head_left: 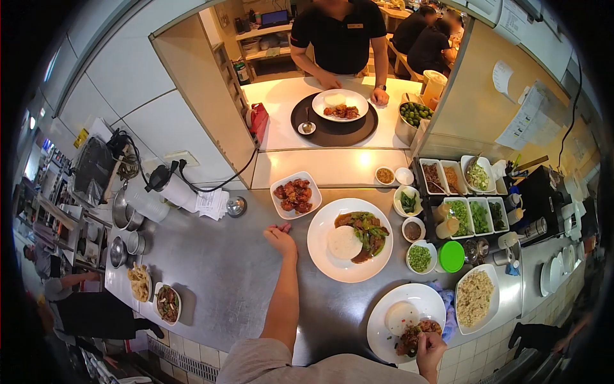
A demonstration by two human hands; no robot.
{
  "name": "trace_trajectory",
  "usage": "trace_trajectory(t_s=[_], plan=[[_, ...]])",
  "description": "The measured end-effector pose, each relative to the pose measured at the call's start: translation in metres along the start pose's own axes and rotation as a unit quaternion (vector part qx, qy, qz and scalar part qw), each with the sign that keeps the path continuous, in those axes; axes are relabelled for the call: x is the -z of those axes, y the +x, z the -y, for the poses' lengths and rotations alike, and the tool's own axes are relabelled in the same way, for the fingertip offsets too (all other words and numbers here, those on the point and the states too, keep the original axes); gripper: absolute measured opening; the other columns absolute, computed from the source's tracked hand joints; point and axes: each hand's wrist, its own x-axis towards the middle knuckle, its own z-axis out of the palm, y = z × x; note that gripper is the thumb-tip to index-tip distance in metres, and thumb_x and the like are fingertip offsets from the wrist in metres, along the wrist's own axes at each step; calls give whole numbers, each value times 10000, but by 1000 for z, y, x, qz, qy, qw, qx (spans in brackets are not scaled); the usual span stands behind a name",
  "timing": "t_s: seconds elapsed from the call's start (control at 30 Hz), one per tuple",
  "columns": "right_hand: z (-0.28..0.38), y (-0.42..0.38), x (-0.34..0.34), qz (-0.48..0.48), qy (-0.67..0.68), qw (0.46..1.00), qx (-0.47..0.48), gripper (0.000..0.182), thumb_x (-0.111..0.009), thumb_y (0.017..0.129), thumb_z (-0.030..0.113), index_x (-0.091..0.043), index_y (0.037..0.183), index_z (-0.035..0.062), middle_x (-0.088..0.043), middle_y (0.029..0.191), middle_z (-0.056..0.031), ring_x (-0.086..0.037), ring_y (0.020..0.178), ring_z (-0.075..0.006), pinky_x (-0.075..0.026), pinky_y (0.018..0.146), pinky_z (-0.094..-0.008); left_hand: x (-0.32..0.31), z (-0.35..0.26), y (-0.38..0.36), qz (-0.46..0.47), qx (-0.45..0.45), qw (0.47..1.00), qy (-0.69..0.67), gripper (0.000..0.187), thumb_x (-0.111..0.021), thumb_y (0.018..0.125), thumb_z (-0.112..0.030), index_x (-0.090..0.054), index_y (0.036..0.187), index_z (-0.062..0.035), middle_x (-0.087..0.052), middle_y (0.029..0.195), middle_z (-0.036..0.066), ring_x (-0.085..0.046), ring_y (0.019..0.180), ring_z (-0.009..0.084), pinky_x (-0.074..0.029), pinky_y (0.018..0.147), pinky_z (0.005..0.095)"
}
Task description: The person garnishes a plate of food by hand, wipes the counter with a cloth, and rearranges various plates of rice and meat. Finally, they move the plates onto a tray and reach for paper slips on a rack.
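Observation:
My left hand point(281, 242) is on the steel counter just below a square white bowl of glazed meat pieces point(295, 196). Its fingers are loosely curled, with nothing visible in them. My right hand point(431, 352) is over the lower right of a white plate point(378, 323), its fingers pinched together right above a saucy meat dish point(411, 339). Whatever those fingers hold is hidden. A mound of rice point(401, 318) shares that plate. Farther up sits another white plate point(320, 246) with rice and meat with green vegetables point(371, 235).
Past the pass window, a person point(339, 38) stands behind a dark tray point(300, 118) bearing a plated dish and a spoon. On the right are garnish tubs point(457, 216), a green lid point(451, 256) and a bowl of fried rice point(475, 298). Two food bowls stand at the left, one holding meat point(167, 303).

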Motion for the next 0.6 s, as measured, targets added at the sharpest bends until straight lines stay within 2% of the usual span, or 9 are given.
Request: trace_trajectory(t_s=[0.2, 0.3, 0.43, 0.53, 0.6], plan=[[4, -2, 2, 3, -3, 1000, -22, 154, -648, 769, 35, -583, 640, -20, -520, 538, -107, -469, 459, -177, -355, 447, -308, -7, -15, -5, 4, -3, 1000, -24, 207, -391, 886, -41, -318, 1076, -6, -391, 1028, 115, -560, 749, 195, -519, 655, 303], [1, -4, 2, -1, -9, 1000, -14, 154, -649, 770, 39, -586, 642, -20, -518, 534, -105, -469, 458, -177, -353, 445, -305, -4, -11, -2, 14, -4, 1000, -26, 253, -407, 896, -51, -322, 1132, -19, -420, 1005, 94, -567, 754, 210, -530, 654, 317], [-5, -7, 3, -6, -18, 1000, -13, 157, -653, 766, 40, -588, 637, -20, -527, 541, -107, -466, 452, -182, -353, 444, -309, -9, -7, 4, 39, 26, 999, -29, 398, -414, 886, -80, -269, 1250, -5, -406, 1086, 122, -545, 856, 205, -526, 684, 316], [-24, -9, 7, -25, -28, 999, -5, 96, -624, 803, 45, -609, 733, -18, -529, 595, -74, -443, 485, -120, -343, 452, -280, -18, -6, 16, 50, 64, 996, -38, 473, -427, 882, -99, -236, 1309, -29, -416, 1147, 128, -532, 935, 225, -537, 699, 340], [-16, -3, 16, -53, -54, 997, -7, 56, -607, 810, 38, -613, 819, -17, -508, 632, -61, -443, 518, -119, -341, 461, -271, -23, -17, 20, 63, 87, 994, -35, 505, -436, 876, -106, -221, 1331, -47, -420, 1181, 130, -525, 978, 243, -545, 707, 363]])
